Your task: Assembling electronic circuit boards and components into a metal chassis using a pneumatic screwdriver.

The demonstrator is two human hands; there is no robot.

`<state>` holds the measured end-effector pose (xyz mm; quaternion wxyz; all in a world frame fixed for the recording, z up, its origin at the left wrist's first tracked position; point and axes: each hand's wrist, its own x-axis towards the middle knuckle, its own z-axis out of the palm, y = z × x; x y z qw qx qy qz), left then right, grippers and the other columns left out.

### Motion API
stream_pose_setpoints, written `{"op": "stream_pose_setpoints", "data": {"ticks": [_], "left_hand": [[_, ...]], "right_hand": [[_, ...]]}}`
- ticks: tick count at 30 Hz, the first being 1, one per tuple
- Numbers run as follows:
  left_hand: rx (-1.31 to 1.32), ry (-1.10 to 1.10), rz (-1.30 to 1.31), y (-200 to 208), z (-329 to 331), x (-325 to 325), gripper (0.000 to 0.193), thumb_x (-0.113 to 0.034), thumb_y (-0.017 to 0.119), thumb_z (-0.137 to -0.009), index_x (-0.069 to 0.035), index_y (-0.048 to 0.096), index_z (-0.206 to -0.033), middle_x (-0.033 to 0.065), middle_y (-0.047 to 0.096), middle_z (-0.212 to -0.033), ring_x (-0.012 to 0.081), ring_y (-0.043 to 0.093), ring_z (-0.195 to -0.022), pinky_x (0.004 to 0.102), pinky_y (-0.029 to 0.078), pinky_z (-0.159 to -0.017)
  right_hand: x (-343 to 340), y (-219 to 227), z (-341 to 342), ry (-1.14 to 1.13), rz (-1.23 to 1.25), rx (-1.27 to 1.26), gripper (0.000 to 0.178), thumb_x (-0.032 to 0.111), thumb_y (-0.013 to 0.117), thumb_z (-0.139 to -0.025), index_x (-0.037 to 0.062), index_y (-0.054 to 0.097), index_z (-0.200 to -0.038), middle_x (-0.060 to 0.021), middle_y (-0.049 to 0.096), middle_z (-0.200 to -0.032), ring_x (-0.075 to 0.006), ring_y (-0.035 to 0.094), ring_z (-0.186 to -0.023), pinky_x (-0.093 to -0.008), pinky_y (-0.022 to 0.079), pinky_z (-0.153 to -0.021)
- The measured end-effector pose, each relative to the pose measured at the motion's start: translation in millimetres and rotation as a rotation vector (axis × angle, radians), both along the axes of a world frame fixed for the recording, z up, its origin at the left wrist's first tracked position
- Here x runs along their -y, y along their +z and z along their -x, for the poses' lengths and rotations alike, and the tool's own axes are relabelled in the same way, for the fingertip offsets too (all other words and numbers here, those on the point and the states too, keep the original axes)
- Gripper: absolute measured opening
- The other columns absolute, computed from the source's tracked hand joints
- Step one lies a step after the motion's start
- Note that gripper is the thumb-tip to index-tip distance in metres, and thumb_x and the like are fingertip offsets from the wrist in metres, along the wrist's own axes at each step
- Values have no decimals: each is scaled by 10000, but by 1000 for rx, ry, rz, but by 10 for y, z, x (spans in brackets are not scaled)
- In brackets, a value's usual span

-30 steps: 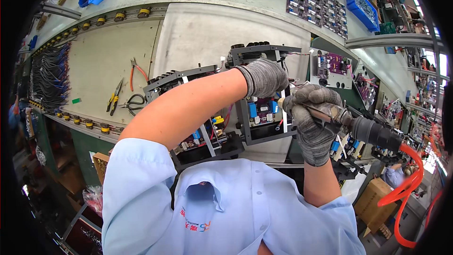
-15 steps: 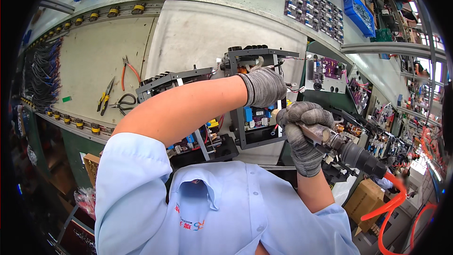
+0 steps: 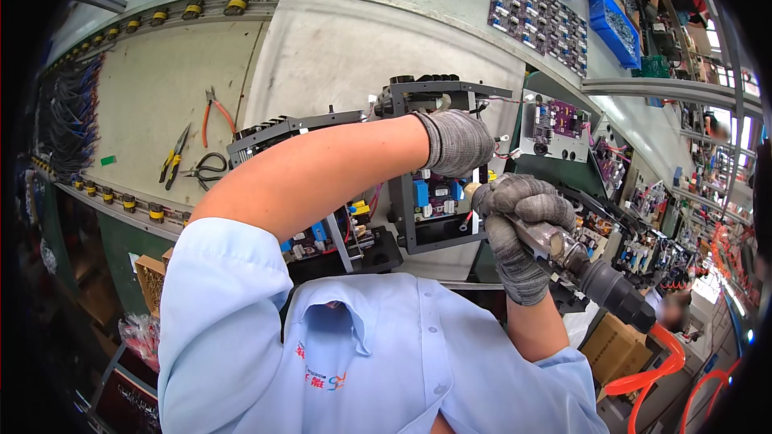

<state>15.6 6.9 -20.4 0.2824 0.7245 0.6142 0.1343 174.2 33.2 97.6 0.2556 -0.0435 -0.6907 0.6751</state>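
My right hand point(image 3: 527, 225), in a grey knit glove, is wrapped round an air screwdriver point(image 3: 563, 249). The tool lies nearly level, its front end pointing left at a black metal chassis point(image 3: 408, 213). Also gloved, my left hand point(image 3: 458, 143) is over the upper right part of that chassis. Its fingers curl down and what they hold is hidden. Inside the chassis show circuit boards with blue blocks point(image 3: 421, 194) and a loose wire end. A second black chassis point(image 3: 301, 124) stands to the left, partly behind my left forearm.
Orange-handled cutters point(image 3: 215, 116), yellow-handled pliers point(image 3: 174, 161) and black-handled snips point(image 3: 211, 167) lie left. A roller track point(image 3: 193, 10) edges the bench. Circuit boards point(image 3: 537, 20) and a blue bin of small parts point(image 3: 615, 30) sit far right. An orange air hose point(image 3: 663, 362) trails from the screwdriver.
My left hand has shifted slightly right. The screwdriver's rear end has dipped a little, and its hose has swung. My right hand keeps its hold on the tool.
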Motion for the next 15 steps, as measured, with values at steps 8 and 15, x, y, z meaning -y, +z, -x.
{"op": "stream_pose_setpoints", "data": {"ticks": [8, 15], "left_hand": [[-88, -119, 27, 273, 76, 16, 180, -201, 681, -802, -74, 735, -918, 154, 717, -843, 345, 700, -812, 451, 568, -723], [-118, -147, 126, 310, 257, -24, 175, -229, 728, -781, -100, 743, -899, 130, 719, -832, 341, 684, -786, 441, 561, -727]], "right_hand": [[16, 3, 11, 22, 8, 52, 338, -135, 741, -716, 46, 607, -968, -136, 682, -965, -231, 666, -901, -383, 550, -847], [6, -36, 92, 7, 63, 30, 303, -86, 770, -742, 49, 599, -952, -134, 684, -978, -231, 671, -914, -378, 556, -842]]}}
